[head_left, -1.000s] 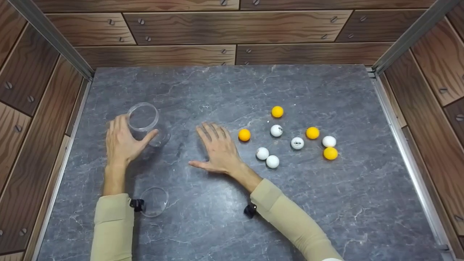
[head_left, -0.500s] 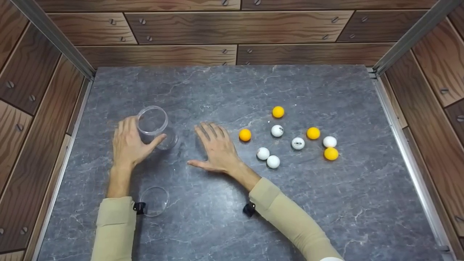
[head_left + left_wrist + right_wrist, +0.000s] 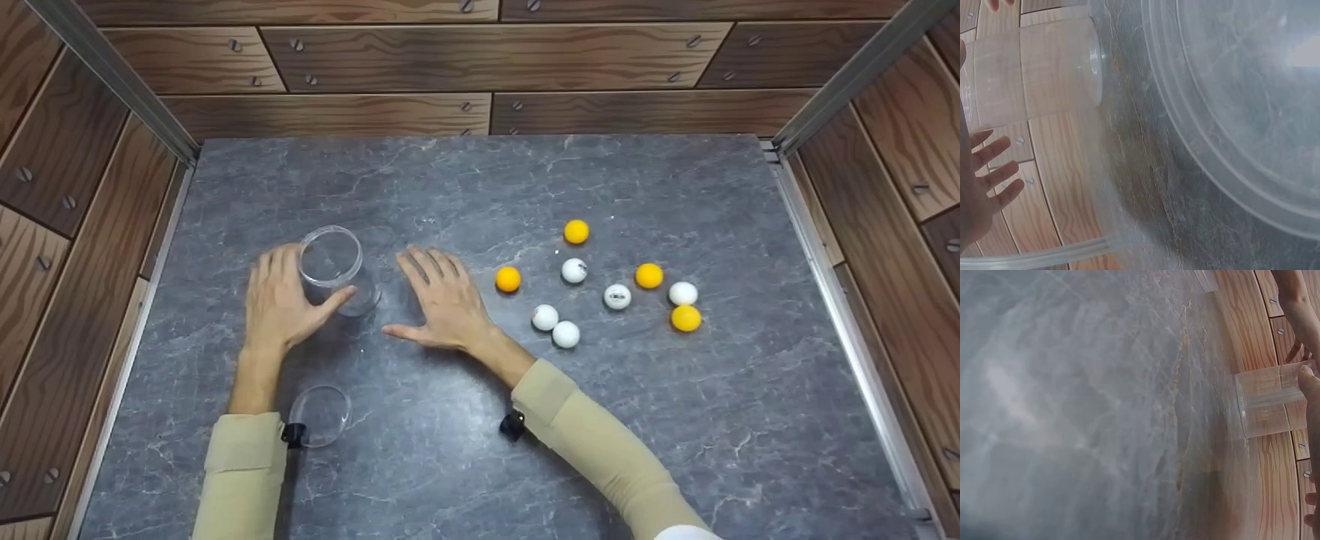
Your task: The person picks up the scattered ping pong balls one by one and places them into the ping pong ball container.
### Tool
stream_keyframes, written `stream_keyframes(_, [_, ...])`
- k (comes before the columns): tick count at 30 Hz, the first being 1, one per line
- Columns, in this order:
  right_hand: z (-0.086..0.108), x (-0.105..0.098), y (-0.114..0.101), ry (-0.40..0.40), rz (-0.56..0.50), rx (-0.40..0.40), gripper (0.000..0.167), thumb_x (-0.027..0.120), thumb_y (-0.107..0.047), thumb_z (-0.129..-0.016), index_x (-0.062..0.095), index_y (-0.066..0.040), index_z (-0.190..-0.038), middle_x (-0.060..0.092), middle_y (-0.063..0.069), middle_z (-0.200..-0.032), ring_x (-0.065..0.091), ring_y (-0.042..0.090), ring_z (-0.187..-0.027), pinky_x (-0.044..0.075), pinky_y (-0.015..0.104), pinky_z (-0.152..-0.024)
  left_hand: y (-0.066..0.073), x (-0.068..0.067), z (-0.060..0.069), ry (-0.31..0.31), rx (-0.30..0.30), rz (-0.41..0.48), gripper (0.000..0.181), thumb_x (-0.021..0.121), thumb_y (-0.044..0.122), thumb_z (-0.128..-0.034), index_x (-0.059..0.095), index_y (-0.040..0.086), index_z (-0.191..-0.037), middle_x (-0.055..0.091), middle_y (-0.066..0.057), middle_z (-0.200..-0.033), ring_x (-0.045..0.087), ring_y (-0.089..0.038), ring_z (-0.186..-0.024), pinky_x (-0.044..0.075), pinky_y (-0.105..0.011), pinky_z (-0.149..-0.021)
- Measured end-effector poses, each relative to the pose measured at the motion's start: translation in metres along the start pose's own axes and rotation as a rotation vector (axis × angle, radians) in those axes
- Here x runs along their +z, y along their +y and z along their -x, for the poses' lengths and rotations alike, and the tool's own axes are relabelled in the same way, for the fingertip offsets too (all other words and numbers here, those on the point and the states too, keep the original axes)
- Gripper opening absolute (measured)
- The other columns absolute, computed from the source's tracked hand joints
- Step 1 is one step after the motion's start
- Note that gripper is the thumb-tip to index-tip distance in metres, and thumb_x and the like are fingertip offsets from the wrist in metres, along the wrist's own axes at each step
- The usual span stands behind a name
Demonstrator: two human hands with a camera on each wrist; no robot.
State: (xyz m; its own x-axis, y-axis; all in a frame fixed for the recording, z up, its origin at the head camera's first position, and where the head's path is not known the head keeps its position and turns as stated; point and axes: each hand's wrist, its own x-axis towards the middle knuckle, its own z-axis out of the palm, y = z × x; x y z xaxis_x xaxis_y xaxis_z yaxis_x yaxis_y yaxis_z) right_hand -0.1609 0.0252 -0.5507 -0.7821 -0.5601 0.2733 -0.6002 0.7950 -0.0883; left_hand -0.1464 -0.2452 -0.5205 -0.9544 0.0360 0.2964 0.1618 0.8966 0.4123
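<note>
**Head view: clear jar beside spread left hand**

Jar (image 3: pixel 334 262) appears upright on the desk (image 3: pixel 420 465). Left hand (image 3: pixel 283 309) has fingers and thumb spread, thumb crossing the jar's near side; how firmly it presses cannot be told. Right hand (image 3: pixel 448 304) is spread, holding nothing, apart from the jar. Material judged thin plastic: light, stiff, slippery, liable to dent or crack. Advised hold: thumb and fingers round mid-wall, below the rim. Limitations: right wrist view loses the jar's top at the frame edge; clear disc (image 3: pixel 321 416) is faint, possibly a lid.
</note>
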Motion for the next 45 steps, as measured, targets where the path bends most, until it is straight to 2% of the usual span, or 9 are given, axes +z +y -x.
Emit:
stream_keyframes(11, [-0.019,-0.004,-0.005,-0.011,0.025,-0.034,0.113,0.049,-0.091,-0.084,0.033,-0.014,-0.165,0.044,0.010,-0.167,0.048,0.031,-0.150,0.041,0.047,-0.123,0.005,0.000,0.003,-0.032,0.016,-0.008,0.098,0.077,0.069,-0.0790,0.052,0.000,-0.144,0.057,-0.025,-0.141,0.052,-0.045,-0.134,0.042,-0.063,-0.112])
stream_keyframes(21, [-0.028,-0.006,-0.008,-0.015,0.030,-0.038,0.112,0.050,-0.090,-0.084,0.034,-0.014,-0.165,0.043,0.008,-0.167,0.046,0.028,-0.151,0.041,0.046,-0.122,0.010,0.003,0.003,-0.019,0.052,-0.017,0.098,0.077,0.069,-0.0777,0.054,-0.001,-0.142,0.059,-0.024,-0.139,0.053,-0.044,-0.131,0.044,-0.062,-0.107])
stream_keyframes(32, [-0.034,-0.006,-0.009,-0.018,0.053,-0.033,0.114,0.050,-0.091,-0.083,0.035,-0.013,-0.164,0.044,0.009,-0.167,0.046,0.029,-0.150,0.040,0.046,-0.123,0.012,0.004,0.004,-0.011,0.083,-0.027,0.098,0.075,0.069,-0.0779,0.055,-0.003,-0.142,0.057,-0.025,-0.140,0.050,-0.047,-0.136,0.040,-0.064,-0.113])
stream_keyframes(45, [-0.037,-0.006,-0.010,-0.004,0.003,-0.005,0.111,0.054,-0.092,-0.080,0.045,-0.011,-0.157,0.046,0.011,-0.165,0.049,0.030,-0.149,0.041,0.045,-0.123,0.019,0.009,0.005,-0.029,0.096,-0.023,0.099,0.073,0.071,-0.0782,0.055,-0.002,-0.143,0.057,-0.025,-0.142,0.047,-0.046,-0.140,0.036,-0.064,-0.117])
